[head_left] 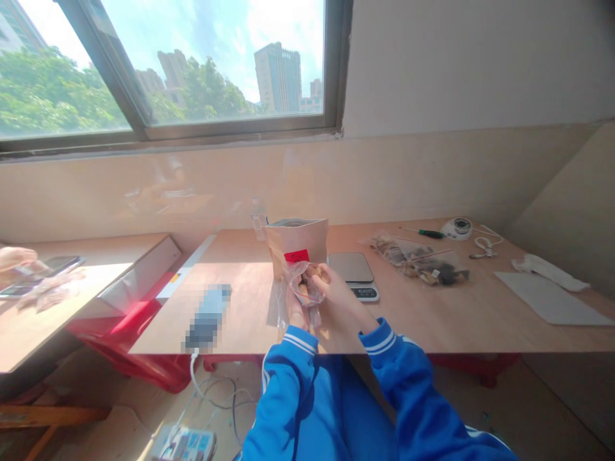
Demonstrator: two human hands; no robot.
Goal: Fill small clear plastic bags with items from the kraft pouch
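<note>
My left hand (296, 312) is closed around a clear plastic bag (314, 294) from below and the left, near the front edge of the table. Brown and tan dried pieces (303, 289) show inside the bag's open mouth. At the right side of that mouth, my right hand (332, 286) has its fingers curled together; whether they pinch the bag's rim or a tan piece is unclear. Just behind both hands stands an open kraft paper pouch (278, 246) with a red label (296, 256). A flat kitchen scale (353, 267) lies to the right of the pouch.
Right of the scale lie filled clear bags (418, 259), a screwdriver (431, 234), a white dome camera (456, 228) and a white sheet (548, 298). A phone (209, 318) on a cable lies left. Behind it stands a clear bottle (258, 221). Another person's hand (16, 257) is at the left table.
</note>
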